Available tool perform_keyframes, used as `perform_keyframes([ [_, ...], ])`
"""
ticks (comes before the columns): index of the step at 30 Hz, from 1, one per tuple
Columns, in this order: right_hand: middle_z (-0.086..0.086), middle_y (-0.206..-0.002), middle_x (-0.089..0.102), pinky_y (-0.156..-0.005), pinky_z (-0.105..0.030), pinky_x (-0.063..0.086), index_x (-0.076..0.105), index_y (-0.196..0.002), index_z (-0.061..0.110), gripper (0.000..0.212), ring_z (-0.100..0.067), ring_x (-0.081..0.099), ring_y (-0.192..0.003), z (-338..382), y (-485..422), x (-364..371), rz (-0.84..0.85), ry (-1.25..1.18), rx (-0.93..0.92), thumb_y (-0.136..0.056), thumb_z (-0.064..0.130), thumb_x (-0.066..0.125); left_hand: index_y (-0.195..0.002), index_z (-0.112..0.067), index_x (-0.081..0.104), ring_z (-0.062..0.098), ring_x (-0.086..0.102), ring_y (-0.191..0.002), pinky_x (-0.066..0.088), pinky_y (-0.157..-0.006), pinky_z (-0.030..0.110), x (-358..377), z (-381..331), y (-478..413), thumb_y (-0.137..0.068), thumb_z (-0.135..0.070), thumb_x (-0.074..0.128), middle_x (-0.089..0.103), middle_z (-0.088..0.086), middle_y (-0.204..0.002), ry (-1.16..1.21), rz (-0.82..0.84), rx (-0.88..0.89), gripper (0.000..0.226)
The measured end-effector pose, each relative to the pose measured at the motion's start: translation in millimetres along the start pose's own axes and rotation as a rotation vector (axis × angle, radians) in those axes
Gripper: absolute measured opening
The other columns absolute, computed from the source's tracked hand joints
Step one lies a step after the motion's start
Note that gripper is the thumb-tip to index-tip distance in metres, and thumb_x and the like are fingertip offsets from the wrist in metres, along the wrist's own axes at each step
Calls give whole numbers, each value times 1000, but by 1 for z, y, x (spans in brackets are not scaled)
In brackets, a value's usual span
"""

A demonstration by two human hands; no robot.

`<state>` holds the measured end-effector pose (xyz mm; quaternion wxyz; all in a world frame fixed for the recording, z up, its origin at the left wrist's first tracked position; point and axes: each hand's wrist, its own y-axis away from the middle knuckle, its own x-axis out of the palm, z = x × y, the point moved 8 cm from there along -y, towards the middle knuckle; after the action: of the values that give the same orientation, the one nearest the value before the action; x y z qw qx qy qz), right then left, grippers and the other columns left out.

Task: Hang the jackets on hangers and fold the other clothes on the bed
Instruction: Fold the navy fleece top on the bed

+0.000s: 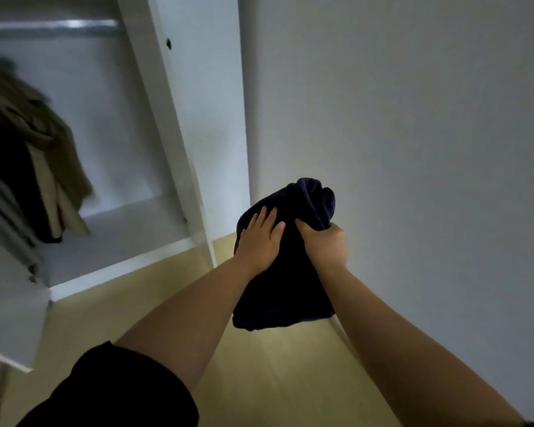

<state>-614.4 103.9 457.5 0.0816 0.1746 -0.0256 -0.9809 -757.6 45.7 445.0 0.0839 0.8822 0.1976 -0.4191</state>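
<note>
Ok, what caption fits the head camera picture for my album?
Left hand rests on, right hand grips, a dark garment near a white wardrobe holding jackets.

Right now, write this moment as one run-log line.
left hand: flat on dark cloth | right hand: grips dark cloth | tan coat: in wardrobe

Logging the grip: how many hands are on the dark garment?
2. The left hand lies flat against the dark garment; the right hand grips its bunched upper part. Neither is hidden.
</note>
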Motion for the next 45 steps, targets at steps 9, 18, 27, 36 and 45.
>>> perform_keyframes([
  [9,4,-71,62,-57,-24,47,56,-71,21,26,-11,60,-66,224,41,164,343,-142,-106,-78,44,67,-151,-22,13,20,3,-146,5,-118,44,-276,64,2,-102,-43,19,4,4,-159,-77,-251,-162,54],
  [18,-2,-87,65,-75,-31,52,63,-104,10,44,-19,62,-80,387,83,372,515,-356,-163,-80,46,67,-150,-18,19,24,10,-145,14,-117,44,-517,197,0,-101,-42,25,12,8,-158,-412,-387,-170,55],
  [27,-9,-106,63,-80,-31,47,56,-122,2,64,-21,57,-80,518,46,514,565,-581,-108,-79,49,68,-148,-20,25,22,12,-145,13,-117,43,-691,268,-61,-101,-38,30,17,6,-157,-358,-647,-124,51],
  [36,-5,-97,60,-79,-32,46,56,-123,6,67,-18,56,-76,646,-67,655,639,-718,-191,-79,56,64,-149,-24,23,16,8,-145,7,-117,46,-812,315,-178,-102,-37,28,15,1,-158,-541,-912,-47,49],
  [45,-12,-134,52,-100,-44,45,39,-141,8,80,-31,55,-110,762,-132,839,922,-841,-15,-78,47,71,-149,-25,22,15,6,-145,3,-116,47,-934,412,-272,-101,-38,24,16,-3,-157,-658,-989,-191,49],
])
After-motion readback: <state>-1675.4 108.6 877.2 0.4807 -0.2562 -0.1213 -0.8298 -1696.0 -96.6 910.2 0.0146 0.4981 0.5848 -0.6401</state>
